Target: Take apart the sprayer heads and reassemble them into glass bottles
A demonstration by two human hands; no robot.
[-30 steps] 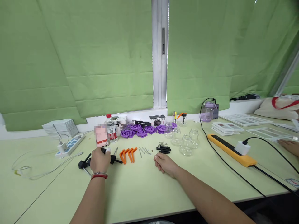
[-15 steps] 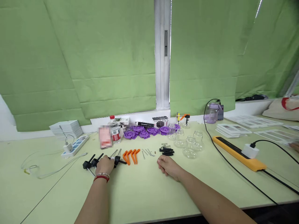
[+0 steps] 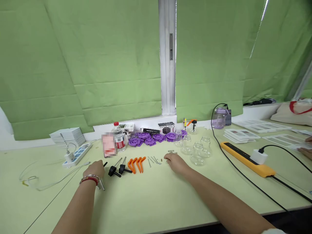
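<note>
My left hand (image 3: 95, 169) is curled over black-headed metal rods, its fingers mostly hidden. A black tip shows beyond the hand and bare rod ends (image 3: 101, 186) stick out below the wrist. Right of it lie two more black-headed rods (image 3: 114, 171), then a row of orange bent levers (image 3: 136, 164). My right hand (image 3: 177, 163) is closed palm-down where the black sticks lay; they are hidden, and I cannot see what its fingers grip. Just behind it are metal springs (image 3: 172, 151). Thin metal pins (image 3: 151, 160) and small hardware lie to its left.
Purple round pieces (image 3: 148, 139) are heaped at the back beside a water bottle (image 3: 120, 139). Clear glass jars (image 3: 197, 155) stand right of my right hand. A yellow power strip (image 3: 246, 160) and black cable lie farther right. Another person's hand (image 3: 305, 151) is at the right edge.
My left hand has moved left onto the outer black-headed rods, uncovering the inner two, and the outer rods have shifted. My right hand has moved up over the black sticks, hiding them.
</note>
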